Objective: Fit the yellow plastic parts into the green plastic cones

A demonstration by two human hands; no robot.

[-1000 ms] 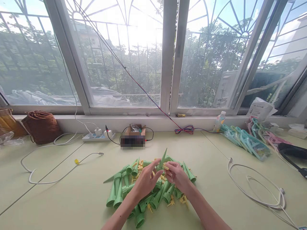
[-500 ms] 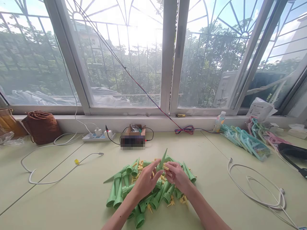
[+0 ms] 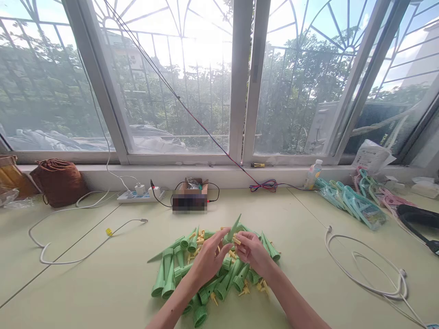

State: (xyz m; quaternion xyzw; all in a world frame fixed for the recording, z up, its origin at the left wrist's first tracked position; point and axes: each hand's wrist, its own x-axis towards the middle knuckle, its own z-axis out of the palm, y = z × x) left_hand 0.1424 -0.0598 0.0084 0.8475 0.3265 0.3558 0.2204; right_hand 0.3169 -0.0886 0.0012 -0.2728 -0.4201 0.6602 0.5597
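Observation:
My left hand (image 3: 210,257) is closed around the wide end of a green plastic watering spike (image 3: 235,228), whose point slants up and to the right. Between the fingertips of my right hand (image 3: 254,250) is a small yellow plastic valve (image 3: 236,241), close against the spike's side. Whether the valve touches the spike or sits in it I cannot tell. Beneath both hands spreads a pile of similar green spikes (image 3: 168,278), many lying with their round open ends toward me. Small yellow valves (image 3: 246,288) are scattered among them; my hands hide part of the pile.
On the pale table (image 3: 113,292), a white cable (image 3: 82,261) lies left and another cable (image 3: 363,285) right. Along the back are a brown pouch (image 3: 60,183), a power strip (image 3: 137,196), a small box (image 3: 192,198), a bottle (image 3: 313,173) and bagged teal items (image 3: 360,208).
The held spike has tipped slightly to the right. Both hands stay in nearly the same place, with the same grips.

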